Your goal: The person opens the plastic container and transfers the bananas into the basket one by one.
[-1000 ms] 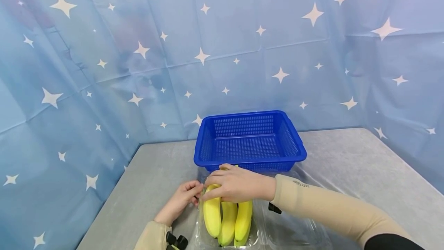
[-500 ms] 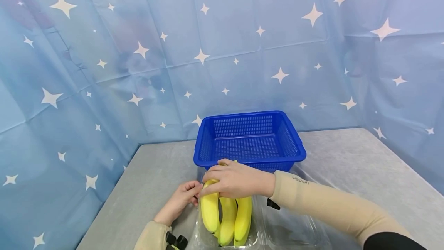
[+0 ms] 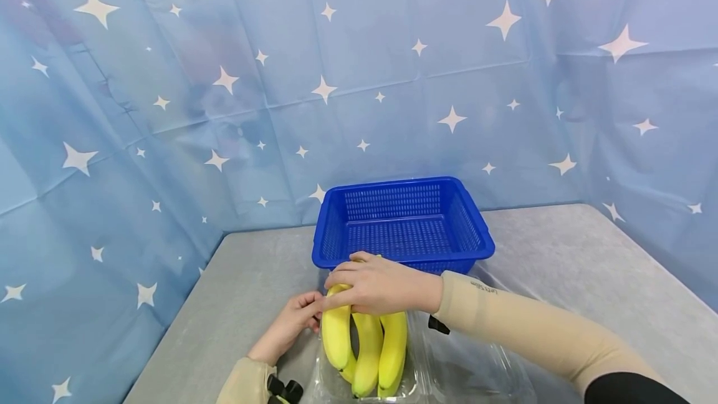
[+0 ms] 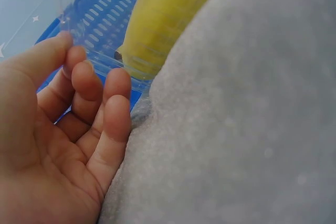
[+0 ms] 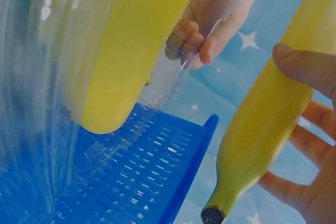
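My right hand (image 3: 381, 283) grips a yellow banana (image 3: 336, 335) near its far end, thumb on one side and fingers on the other. In the right wrist view this banana (image 5: 268, 119) hangs apart from the clear container wall, dark stem tip downward. Several other bananas (image 3: 367, 354) lie side by side in the clear plastic container (image 3: 416, 385), its hinged other half (image 3: 471, 366) spread to the right. At the container's left edge, my left hand (image 3: 288, 326) pinches the thin plastic rim between thumb and index finger, as the left wrist view (image 4: 63, 43) shows.
Behind the container stands a blue perforated basket (image 3: 392, 199) with nothing in it. A grey cloth (image 3: 263, 260) covers the table. A blue star-patterned curtain (image 3: 359, 80) hangs along the back and left sides.
My right hand has moved up and slightly left in the head view, lifting the leftmost banana away from the others. The left hand has stayed at the container's edge.
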`<state>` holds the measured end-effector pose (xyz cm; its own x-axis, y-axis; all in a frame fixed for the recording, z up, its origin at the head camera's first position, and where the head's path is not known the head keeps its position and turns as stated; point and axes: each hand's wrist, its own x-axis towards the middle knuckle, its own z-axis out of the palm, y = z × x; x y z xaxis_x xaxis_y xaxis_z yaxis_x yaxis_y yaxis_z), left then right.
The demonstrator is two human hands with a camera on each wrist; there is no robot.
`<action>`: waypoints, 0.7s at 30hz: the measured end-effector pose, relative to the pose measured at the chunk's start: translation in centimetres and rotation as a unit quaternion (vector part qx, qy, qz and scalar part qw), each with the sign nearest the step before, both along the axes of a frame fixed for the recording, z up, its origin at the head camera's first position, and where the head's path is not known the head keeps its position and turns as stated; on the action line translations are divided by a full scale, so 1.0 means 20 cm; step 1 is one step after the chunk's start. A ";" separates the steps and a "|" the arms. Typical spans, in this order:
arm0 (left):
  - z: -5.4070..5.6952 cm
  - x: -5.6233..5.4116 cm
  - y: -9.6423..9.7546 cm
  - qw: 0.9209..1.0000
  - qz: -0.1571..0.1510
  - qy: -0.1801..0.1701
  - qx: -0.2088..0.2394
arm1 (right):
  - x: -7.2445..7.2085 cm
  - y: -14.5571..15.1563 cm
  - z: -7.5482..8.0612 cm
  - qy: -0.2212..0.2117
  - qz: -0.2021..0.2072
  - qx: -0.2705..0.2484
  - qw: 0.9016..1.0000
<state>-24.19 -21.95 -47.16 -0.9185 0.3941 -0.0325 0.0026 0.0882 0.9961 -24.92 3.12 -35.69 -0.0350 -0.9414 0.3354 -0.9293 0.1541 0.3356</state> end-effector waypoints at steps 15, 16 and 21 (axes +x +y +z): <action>-0.02 0.00 -0.01 0.999 -0.013 0.033 0.011 | -0.04 -0.01 0.06 -0.016 -0.003 0.002 1.000; -0.02 0.00 -0.01 0.999 -0.012 0.033 0.010 | -0.05 -0.01 0.06 -0.016 -0.003 0.001 1.000; -0.02 0.00 0.00 1.000 -0.005 0.027 0.009 | -0.06 0.00 0.07 -0.023 -0.007 -0.006 1.000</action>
